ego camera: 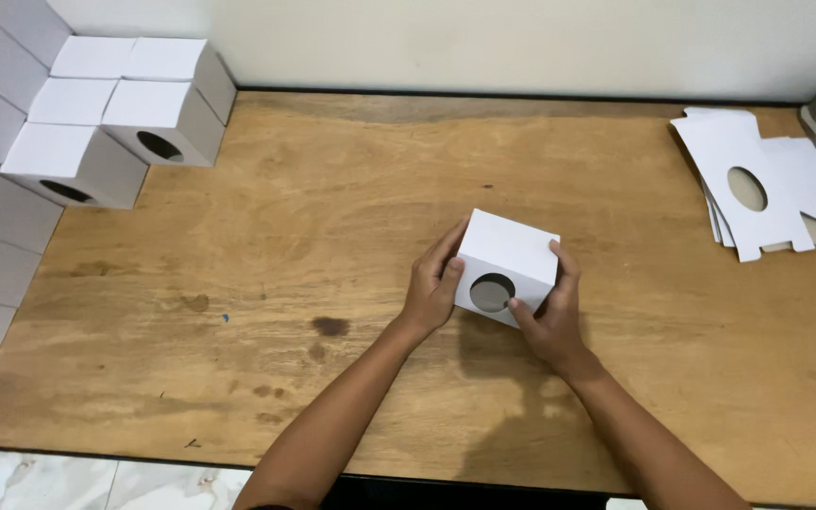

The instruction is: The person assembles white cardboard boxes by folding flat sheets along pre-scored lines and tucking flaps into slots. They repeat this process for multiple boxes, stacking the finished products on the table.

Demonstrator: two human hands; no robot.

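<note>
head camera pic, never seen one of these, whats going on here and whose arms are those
The picture comes from a camera worn on a person's head, looking down, so the two bare arms reaching in from the bottom are that person's own. The left hand and right hand hold a small white cardboard box with a round hole in its front, just above a wooden table. The grip is from both sides, and a right fingertip rests at the hole's edge. At the far left stand stacked finished boxes of the same kind. At the far right lies a pile of flat unfolded box blanks, also with holes.
</note>
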